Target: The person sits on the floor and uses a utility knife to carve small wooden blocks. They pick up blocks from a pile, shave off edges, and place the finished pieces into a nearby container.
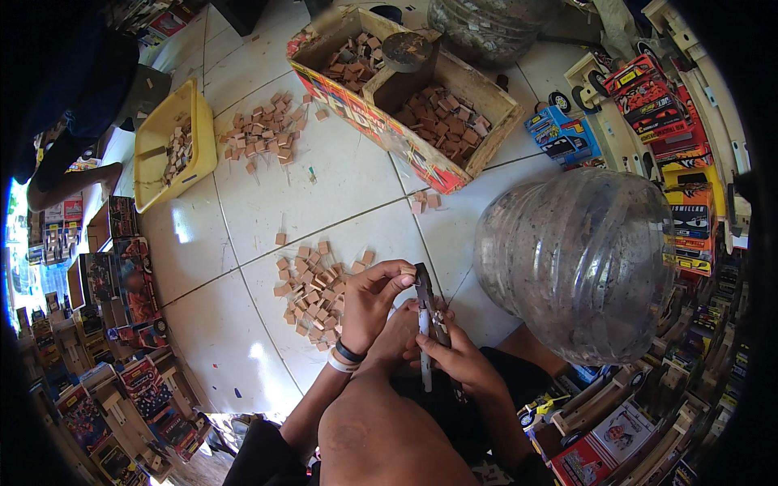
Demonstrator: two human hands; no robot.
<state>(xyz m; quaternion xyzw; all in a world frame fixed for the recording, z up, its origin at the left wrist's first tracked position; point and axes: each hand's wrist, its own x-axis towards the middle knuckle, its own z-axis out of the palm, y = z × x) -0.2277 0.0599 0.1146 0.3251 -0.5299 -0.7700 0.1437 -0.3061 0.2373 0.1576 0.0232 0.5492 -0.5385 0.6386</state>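
The head view shows the left hand (374, 296) pinching a small wooden block (408, 272) at the top of the pliers (427, 320). The pliers stand up and down above the white floor (340, 182), tip pointing away from the person. The right hand (459, 359) is wrapped around the handles, beside a big clear jar (579, 263).

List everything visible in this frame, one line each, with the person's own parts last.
pliers: one, dark metal, between both hands
wooden blocks: many, light brown, heaped on floor left of hands; a second heap farther off
cardboard box: one, brown with printed side, holds blocks, top centre
yellow tray: one, upper left
clear plastic jug: one, right
toy car boxes: many, multicoloured, right edge
left hand: at plier tip
right hand: grips plier handles
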